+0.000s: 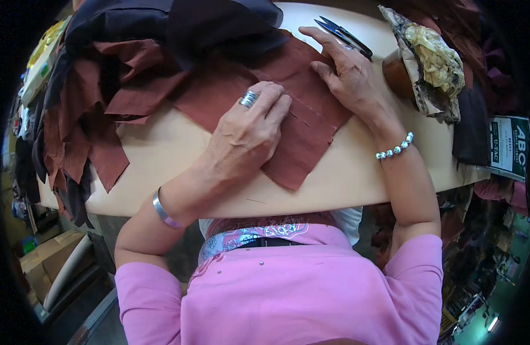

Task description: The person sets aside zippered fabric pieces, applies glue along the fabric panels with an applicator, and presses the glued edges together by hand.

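Observation:
A reddish-brown cloth piece (302, 144) lies flat on the pale tabletop, with a seam or slit line and loose threads across it. On top of it is my left hand (248, 126), wearing a wide ring, its fingers bent and pressed together against the cloth by that line. Whatever sits between those fingertips is hidden. My right hand (351, 77) rests at the cloth's upper right edge, thumb and fingers apart, holding nothing visible. Just beyond its fingers lie dark thread snips (345, 37).
Brown cloth pieces (84, 115) and dark fabric (219, 26) are heaped at the left and back, some hanging over the table's edge. A brown container (396, 77) and a ragged block topped with yellowish wrapping (435, 60) stand at the right. A green-and-white ABC package (509, 146) is farther right.

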Motion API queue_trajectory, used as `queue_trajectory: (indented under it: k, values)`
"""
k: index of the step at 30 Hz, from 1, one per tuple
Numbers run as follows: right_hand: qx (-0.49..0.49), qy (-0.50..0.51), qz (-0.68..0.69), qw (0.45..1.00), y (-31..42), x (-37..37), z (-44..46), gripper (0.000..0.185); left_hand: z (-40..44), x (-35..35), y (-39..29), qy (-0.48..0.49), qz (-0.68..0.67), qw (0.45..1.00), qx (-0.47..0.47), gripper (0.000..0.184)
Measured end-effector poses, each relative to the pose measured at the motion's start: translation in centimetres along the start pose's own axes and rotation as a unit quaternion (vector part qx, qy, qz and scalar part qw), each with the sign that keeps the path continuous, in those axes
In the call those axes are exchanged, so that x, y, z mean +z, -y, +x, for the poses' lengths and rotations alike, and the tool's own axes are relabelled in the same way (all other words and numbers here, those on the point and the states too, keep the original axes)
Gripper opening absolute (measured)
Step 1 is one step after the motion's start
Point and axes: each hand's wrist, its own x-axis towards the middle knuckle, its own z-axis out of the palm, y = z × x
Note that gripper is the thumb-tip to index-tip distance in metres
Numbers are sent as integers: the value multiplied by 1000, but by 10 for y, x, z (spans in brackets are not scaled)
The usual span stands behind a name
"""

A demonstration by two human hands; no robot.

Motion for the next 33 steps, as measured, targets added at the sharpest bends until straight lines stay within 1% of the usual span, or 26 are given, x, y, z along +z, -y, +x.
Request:
queue_trajectory:
  k: [1,3,6,7,10,13,16,19,22,25,28,31,32,33]
  values:
    - [2,6,15,1000,-2,2,2,54,-1,0,0,4,1,1000,5,33]
    - [-35,-17,47,998,-11,7,2,52,-3,0,2,11,5,1000,12,33]
    - [-64,-32,68,995,-18,12,4,52,-3,-2,7,27,10,997,76,35]
    - [-69,-34,70,995,-19,12,3,53,-4,-4,5,51,5,996,77,36]
    - [-50,11,63,997,-15,1,1,56,-2,-14,-1,113,-18,991,71,42]
    - [-94,5,40,995,-13,-7,-5,74,-5,-7,-3,69,-47,996,17,42]
    - [-103,36,-57,992,-2,-11,-9,95,-8,2,5,23,-21,999,19,37]
    - [-49,131,-131,982,9,-22,-13,97,-6,-1,4,16,-8,999,35,37]
    - [-129,130,-123,975,5,-31,-24,98,-5,-2,4,15,-3,999,39,35]
    - [-141,136,-118,973,4,-35,-26,97,-4,-3,9,12,-7,1000,23,30]
    - [-112,148,-21,982,-11,-31,-10,96,-1,-7,16,8,-23,999,-30,30]
    - [-22,86,21,996,-6,-14,8,74,-1,-8,21,9,-24,999,-24,26]
    - [29,103,34,994,5,-13,14,64,-1,-8,22,10,-24,1000,-12,27]
    - [22,91,39,995,2,-10,15,63,-1,-7,24,9,-24,1000,-1,27]
